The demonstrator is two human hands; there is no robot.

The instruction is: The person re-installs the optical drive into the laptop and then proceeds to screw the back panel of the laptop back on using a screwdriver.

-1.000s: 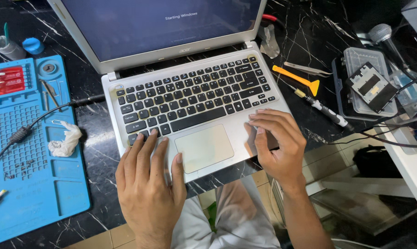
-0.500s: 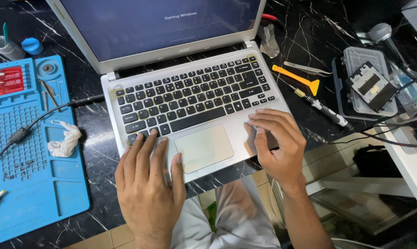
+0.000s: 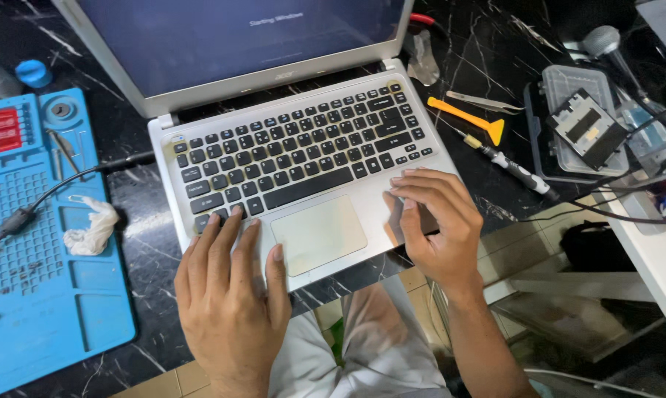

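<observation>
Nothing has shifted since the earlier frames: both hands stay resting on the open laptop (image 3: 303, 162).
Left hand (image 3: 226, 295) lies flat, fingers spread, near-left of the touchpad (image 3: 318, 234); right hand (image 3: 432, 221) curls loosely on the right palm rest, gripping nothing.

Head camera, looking steeply down, close.
Laptop (image 3: 296, 147) fills the centre, screen toward 12 o'clock; blue mat (image 3: 38, 243) at 9, the person's lap at 6.
</observation>
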